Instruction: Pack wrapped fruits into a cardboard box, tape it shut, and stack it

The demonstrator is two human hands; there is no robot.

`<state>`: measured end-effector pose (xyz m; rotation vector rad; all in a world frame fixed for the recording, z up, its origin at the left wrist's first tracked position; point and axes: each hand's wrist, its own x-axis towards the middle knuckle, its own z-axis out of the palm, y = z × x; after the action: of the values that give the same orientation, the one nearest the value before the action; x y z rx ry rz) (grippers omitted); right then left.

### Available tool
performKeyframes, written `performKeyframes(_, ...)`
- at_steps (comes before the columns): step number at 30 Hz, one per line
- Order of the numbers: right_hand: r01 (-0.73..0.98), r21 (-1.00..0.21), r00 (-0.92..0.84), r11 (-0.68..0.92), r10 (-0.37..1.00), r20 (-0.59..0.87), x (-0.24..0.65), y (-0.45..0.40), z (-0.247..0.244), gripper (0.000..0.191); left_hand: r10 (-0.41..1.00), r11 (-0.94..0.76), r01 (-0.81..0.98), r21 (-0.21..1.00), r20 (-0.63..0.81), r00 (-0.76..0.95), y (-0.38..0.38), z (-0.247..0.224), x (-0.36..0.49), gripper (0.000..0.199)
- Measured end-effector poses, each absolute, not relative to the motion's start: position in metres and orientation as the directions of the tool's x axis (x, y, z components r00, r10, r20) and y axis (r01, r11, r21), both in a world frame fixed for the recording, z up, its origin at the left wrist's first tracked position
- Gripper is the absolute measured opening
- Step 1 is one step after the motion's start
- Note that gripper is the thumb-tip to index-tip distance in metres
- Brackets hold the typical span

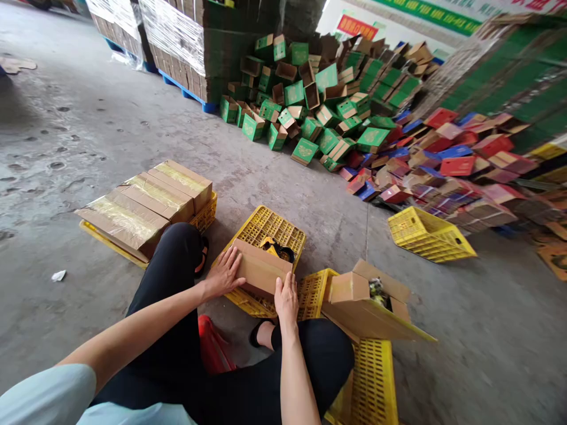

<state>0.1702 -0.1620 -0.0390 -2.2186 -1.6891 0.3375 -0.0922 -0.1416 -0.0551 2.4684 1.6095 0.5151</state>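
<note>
A: Who is in the foreground?
B: A person in dark trousers (150, 369), knees bent wide, working with two bare hands.

A: And the hands?
B: The right hand (287, 298) rests against the right end of a brown carton (260, 265), fingers close together. The left hand (225, 273) lies flat at the other end, fingers slightly spread.

A: Where is the carton?
B: Between the knees, on a yellow crate (283, 227), just in front of a yellow-and-black tool (269, 243).

A: Nearby?
B: An open box (354, 310) tilts at right; taped boxes (155, 195) sit on another crate at left.

A: Farther back?
B: A tipped basket (427, 236), then heaped green boxes (305, 150) and, behind them, film-wrapped stacks (175, 41).
</note>
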Motion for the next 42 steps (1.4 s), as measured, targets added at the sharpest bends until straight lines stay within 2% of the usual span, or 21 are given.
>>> performKeyframes(3, 0.857, -0.456, 0.293, -0.238, 0.955, 0.052, 0.165, -0.166, -0.05, 0.082, 0.918, -0.387, 0.874, 0.292, 0.216, 0.334, -0.148, -0.051, -0.069, 0.077)
performKeyframes(9, 0.821, -0.533, 0.317, -0.207, 0.94, 0.124, 0.164, -0.167, -0.075, 0.086, 0.879, -0.477, 0.805, 0.352, 0.191, 0.437, -0.149, -0.046, -0.007, 0.061)
performKeyframes(15, 0.732, -0.647, 0.306, -0.215, 0.952, 0.029, 0.178, -0.164, -0.095, 0.08, 0.8, -0.585, 0.706, 0.399, 0.144, 0.582, -0.129, -0.035, 0.025, 0.051)
performKeyframes(23, 0.713, -0.678, 0.26, -0.181, 0.966, 0.015, 0.186, -0.161, -0.102, 0.081, 0.682, -0.701, 0.582, 0.412, 0.151, 0.715, -0.111, -0.026, 0.046, 0.049)
performKeyframes(28, 0.717, -0.667, 0.288, -0.203, 0.957, 0.018, 0.18, -0.159, -0.096, 0.09, 0.735, -0.657, 0.631, 0.413, 0.165, 0.658, -0.109, -0.033, 0.014, 0.05)
performKeyframes(34, 0.756, -0.625, 0.293, -0.196, 0.955, 0.055, 0.174, -0.161, -0.084, 0.108, 0.809, -0.574, 0.712, 0.404, 0.145, 0.57, -0.111, -0.038, -0.064, 0.058)
performKeyframes(39, 0.766, -0.607, 0.286, -0.211, 0.958, 0.027, 0.173, -0.16, -0.076, 0.104, 0.89, -0.436, 0.79, 0.43, 0.078, 0.449, -0.113, -0.041, -0.108, 0.061)
performKeyframes(42, 0.789, -0.567, 0.293, -0.239, 0.956, 0.005, 0.17, -0.162, -0.066, 0.1, 0.934, -0.331, 0.808, 0.487, 0.046, 0.355, -0.118, -0.046, -0.112, 0.064)
